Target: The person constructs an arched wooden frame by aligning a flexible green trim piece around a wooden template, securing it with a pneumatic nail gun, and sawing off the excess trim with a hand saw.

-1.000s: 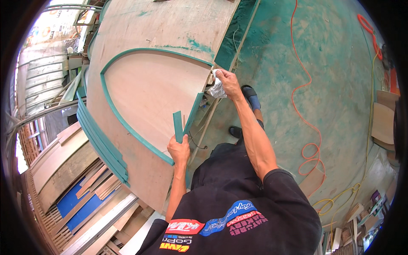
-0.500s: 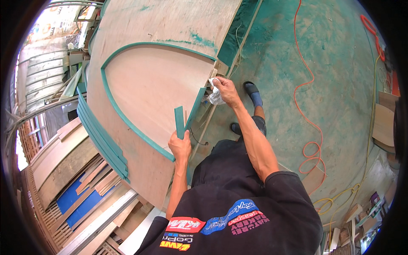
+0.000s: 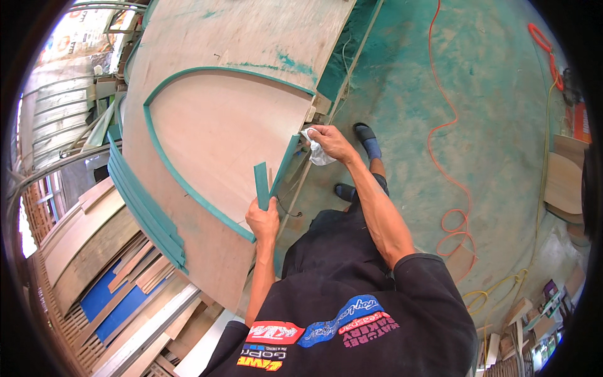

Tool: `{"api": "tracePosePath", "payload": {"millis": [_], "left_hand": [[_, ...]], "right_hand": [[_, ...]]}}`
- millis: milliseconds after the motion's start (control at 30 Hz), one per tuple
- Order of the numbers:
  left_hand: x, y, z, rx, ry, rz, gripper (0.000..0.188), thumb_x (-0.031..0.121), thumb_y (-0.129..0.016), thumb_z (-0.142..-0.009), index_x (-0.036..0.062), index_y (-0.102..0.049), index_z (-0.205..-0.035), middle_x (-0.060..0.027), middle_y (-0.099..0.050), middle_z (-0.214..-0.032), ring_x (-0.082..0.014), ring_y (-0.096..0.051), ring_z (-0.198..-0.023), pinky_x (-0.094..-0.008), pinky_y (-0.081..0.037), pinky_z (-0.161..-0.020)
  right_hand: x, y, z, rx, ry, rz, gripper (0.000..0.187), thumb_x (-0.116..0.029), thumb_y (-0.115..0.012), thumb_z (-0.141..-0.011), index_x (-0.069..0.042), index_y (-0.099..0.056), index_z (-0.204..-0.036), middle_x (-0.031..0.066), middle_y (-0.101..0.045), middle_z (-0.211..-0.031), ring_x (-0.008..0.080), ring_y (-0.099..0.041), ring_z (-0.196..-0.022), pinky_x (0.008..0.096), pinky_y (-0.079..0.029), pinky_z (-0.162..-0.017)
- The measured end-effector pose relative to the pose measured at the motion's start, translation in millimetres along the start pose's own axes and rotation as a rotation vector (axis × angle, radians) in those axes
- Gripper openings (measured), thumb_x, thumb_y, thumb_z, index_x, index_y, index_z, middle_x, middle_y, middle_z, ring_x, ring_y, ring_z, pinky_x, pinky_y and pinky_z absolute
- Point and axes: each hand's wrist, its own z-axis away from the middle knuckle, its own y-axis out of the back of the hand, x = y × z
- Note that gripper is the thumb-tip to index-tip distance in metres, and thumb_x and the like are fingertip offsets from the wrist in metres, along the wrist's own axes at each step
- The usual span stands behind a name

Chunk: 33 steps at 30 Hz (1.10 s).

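My left hand [image 3: 262, 220] is closed around a short flat green strip [image 3: 260, 182], a thin brown stick [image 3: 271, 178] and a longer green strip [image 3: 287, 160], which slants away along the board's right edge. My right hand [image 3: 334, 143] pinches a crumpled white plastic bag or cloth [image 3: 319, 152]; which of these I cannot tell. The white piece's upper corner is close to the far end of the longer strip. Beneath lies a pale plywood board [image 3: 220, 138], bordered on its curved side by a green arched strip [image 3: 164, 147].
Stacked green curved strips [image 3: 147, 210] lie at the left, beside wooden offcuts [image 3: 135, 270]. An orange hose [image 3: 440, 125] winds across the green-stained floor at the right, with a yellow cord [image 3: 496, 290] beyond. A cable [image 3: 292, 212] hangs by the board's edge.
My right hand has come slightly nearer me with the white piece, whose corner is now closer to the strip's end. My left hand keeps its grip; the view has shifted a little.
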Motion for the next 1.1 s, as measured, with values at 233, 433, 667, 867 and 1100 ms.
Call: {"api": "tracePosePath", "payload": {"millis": [233,433,667,867,1100], "left_hand": [[-7,1,6,0.01,0.053,0.072,0.022,0.016,-0.075,-0.087,-0.0037,-0.071,-0.096,-0.023,-0.068,-0.087,-0.0431,-0.066,-0.082,-0.0466,-0.051,-0.076],[24,11,12,0.153,0.165,0.144,0.032,0.027,-0.076,-0.093,-0.0035,-0.068,-0.095,-0.0162,-0.068,-0.081,-0.0295,-0.069,-0.075,-0.042,-0.052,-0.071],[97,22,-9,0.33,0.324,0.724,0.044,0.04,-0.062,-0.105,-0.0033,-0.064,-0.103,-0.0093,-0.072,-0.08,-0.0173,-0.07,-0.072,-0.0325,-0.055,-0.069],[152,30,-9,0.528,0.275,1.065,0.052,0.048,-0.059,-0.105,-0.0042,-0.062,-0.106,-0.0194,-0.073,-0.098,-0.0235,-0.069,-0.093,-0.0388,-0.052,-0.09],[195,-25,13,0.705,0.434,1.773,0.051,0.054,-0.052,-0.105,0.0041,-0.055,-0.116,-0.0158,-0.069,-0.104,-0.0277,-0.065,-0.101,-0.0452,-0.049,-0.099]], "right_hand": [[-121,68,0,0.196,0.141,0.165,0.027,-0.024,-0.056,-0.106,-0.004,-0.07,-0.093,-0.0028,-0.065,-0.081,0.0072,-0.057,-0.074,0.0256,-0.047,-0.065],[-296,68,-145,0.254,0.69,0.601,0.025,-0.018,-0.056,-0.103,0.0,-0.069,-0.114,0.0062,-0.07,-0.089,0.0145,-0.066,-0.084,0.0301,-0.052,-0.074],[-263,113,-301,0.019,0.524,1.236,0.068,-0.022,-0.07,-0.092,0.001,-0.045,-0.151,0.0272,-0.056,-0.145,0.0409,-0.05,-0.139,0.0454,-0.04,-0.116],[-263,77,-237,0.076,0.835,1.212,0.068,-0.017,-0.071,-0.091,0.006,-0.044,-0.15,0.0273,-0.045,-0.154,0.0397,-0.045,-0.142,0.0439,-0.037,-0.118],[-289,6,-3,-0.911,0.254,0.919,0.07,-0.032,-0.082,-0.088,-0.005,-0.054,-0.146,0.0191,-0.062,-0.14,0.0333,-0.06,-0.131,0.0402,-0.047,-0.109]]}}
